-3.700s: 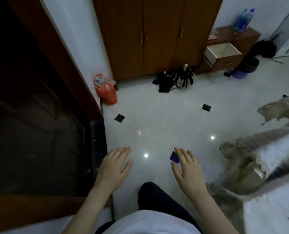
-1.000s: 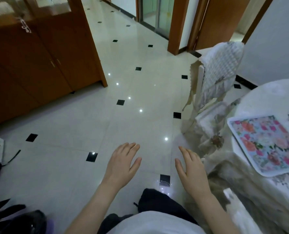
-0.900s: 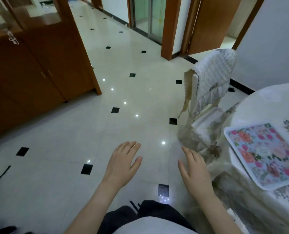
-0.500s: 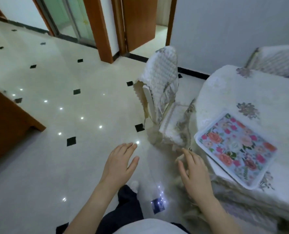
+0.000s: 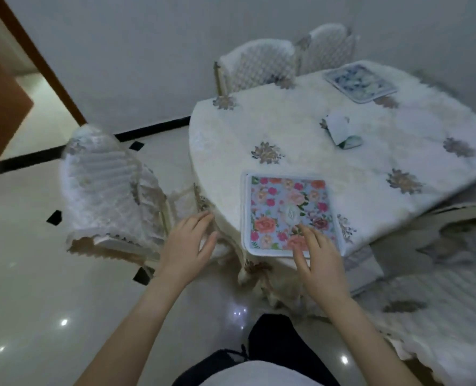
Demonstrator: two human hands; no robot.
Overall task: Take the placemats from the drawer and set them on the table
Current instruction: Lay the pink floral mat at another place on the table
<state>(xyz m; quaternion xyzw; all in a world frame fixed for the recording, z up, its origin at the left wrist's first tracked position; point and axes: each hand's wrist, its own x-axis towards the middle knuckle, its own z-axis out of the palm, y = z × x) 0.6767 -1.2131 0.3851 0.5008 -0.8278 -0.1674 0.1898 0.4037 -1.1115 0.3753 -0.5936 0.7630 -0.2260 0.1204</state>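
left hand [image 5: 188, 243]: mine, loose, empty
right hand [image 5: 319, 259]: loose, empty, over pink placemat [image 5: 285, 207]
blue placemat [image 5: 359, 82]: 1 o'clock on my table [image 5: 301, 129]

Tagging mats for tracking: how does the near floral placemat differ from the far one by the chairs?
Colour: the near placemat has pink and orange roses; the far placemat is blue and white. Place: the near one sits at the table edge by the person, the far one across it. The right hand overlaps the near one only. Both lie flat, rectangular, pale-bordered.
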